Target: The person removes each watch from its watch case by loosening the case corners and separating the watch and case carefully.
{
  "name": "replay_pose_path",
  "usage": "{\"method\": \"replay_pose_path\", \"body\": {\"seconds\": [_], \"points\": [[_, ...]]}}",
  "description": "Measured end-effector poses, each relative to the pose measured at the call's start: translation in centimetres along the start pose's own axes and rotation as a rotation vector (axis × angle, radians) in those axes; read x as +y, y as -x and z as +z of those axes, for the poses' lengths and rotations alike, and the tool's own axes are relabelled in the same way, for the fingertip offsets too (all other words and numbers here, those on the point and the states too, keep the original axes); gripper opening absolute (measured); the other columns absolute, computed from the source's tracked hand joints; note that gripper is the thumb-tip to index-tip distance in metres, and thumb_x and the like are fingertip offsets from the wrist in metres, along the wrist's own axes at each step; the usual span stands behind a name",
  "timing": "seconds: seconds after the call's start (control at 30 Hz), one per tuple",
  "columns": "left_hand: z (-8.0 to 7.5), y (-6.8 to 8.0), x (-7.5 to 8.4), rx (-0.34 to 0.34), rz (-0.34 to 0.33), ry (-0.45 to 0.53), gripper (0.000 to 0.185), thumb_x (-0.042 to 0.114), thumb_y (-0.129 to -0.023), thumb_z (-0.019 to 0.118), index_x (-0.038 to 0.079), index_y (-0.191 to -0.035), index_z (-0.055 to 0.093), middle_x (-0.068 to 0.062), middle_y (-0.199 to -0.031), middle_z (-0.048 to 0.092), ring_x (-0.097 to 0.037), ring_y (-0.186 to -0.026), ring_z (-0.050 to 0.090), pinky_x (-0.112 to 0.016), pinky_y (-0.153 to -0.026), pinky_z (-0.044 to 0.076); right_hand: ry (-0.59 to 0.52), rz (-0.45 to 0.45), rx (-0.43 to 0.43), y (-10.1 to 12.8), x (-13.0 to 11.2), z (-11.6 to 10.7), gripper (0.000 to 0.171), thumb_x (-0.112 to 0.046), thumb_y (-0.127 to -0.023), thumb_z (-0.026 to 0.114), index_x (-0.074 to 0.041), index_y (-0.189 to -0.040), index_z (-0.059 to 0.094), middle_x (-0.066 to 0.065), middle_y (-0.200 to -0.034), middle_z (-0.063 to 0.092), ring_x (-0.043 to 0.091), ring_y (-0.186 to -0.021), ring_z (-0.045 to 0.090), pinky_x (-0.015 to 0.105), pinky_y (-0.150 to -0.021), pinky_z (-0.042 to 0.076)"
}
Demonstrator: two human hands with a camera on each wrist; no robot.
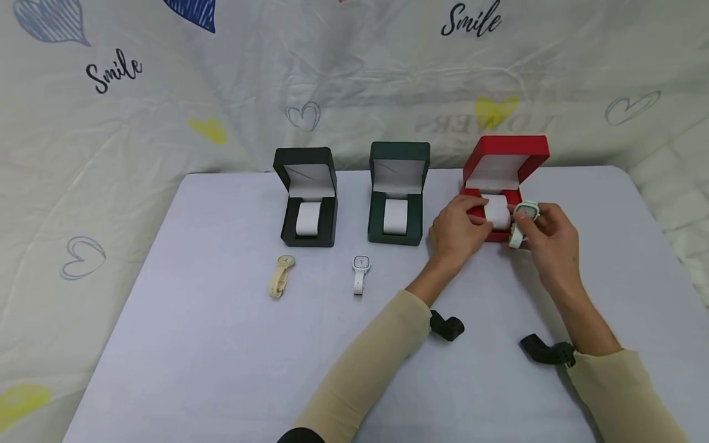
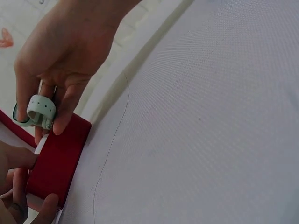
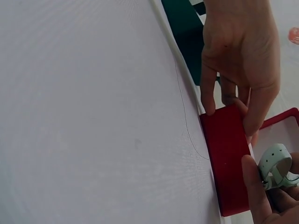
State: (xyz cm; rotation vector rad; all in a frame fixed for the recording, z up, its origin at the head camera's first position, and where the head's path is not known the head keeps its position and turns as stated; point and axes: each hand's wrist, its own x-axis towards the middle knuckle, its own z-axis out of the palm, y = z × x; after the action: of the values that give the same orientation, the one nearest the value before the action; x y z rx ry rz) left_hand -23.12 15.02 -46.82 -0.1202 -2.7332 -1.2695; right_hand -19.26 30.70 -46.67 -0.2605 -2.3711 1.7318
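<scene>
On the right of the table stands an open red watch box (image 1: 503, 235) with a white cushion (image 1: 496, 212) inside. My left hand (image 1: 456, 229) grips the left side of this box, with fingers on its corner and over its inner edge in the right wrist view. My right hand (image 1: 554, 240) pinches a pale mint watch (image 1: 516, 237) at the box's right side, its strap bent into a loop. In the left wrist view the looped strap (image 2: 42, 108) hangs just above the red box (image 2: 60, 161).
Left of the red box stand an open dark green watch box (image 1: 418, 221) and an open black one (image 1: 328, 227), each with a white cushion. A beige watch (image 1: 279, 280) and a white watch (image 1: 361, 264) lie before them on the white table (image 1: 221, 369).
</scene>
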Motion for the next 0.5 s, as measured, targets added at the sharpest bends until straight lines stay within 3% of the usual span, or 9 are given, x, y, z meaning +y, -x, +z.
{"method": "replay_pose_path", "body": {"seconds": [0.17, 0.5], "points": [[-0.02, 0.02, 0.25, 0.002, 0.007, -0.006, 0.037, 0.030, -0.085, 0.085, 0.037, -0.121, 0.077, 0.021, -0.126, 0.070, 0.009, -0.091, 0.068, -0.008, -0.065, 0.039, -0.106, 0.023, 0.021, 0.04, -0.25, 0.06, 0.018, -0.024, -0.102, 0.068, -0.021, -0.118, 0.062, -0.020, -0.111, 0.074, 0.002, -0.092, 0.065, 0.010, -0.066, 0.057], [-0.02, 0.22, 0.20, 0.017, 0.001, -0.024, 0.036, 0.030, -0.085, 0.085, 0.038, -0.119, 0.078, 0.022, -0.124, 0.071, 0.004, -0.098, 0.070, -0.008, -0.065, 0.040, -0.142, 0.083, 0.036, 0.19, -0.74, -0.43, 0.014, -0.023, -0.101, 0.069, -0.022, -0.114, 0.063, -0.023, -0.102, 0.072, -0.001, -0.095, 0.063, 0.008, -0.066, 0.056]]}}
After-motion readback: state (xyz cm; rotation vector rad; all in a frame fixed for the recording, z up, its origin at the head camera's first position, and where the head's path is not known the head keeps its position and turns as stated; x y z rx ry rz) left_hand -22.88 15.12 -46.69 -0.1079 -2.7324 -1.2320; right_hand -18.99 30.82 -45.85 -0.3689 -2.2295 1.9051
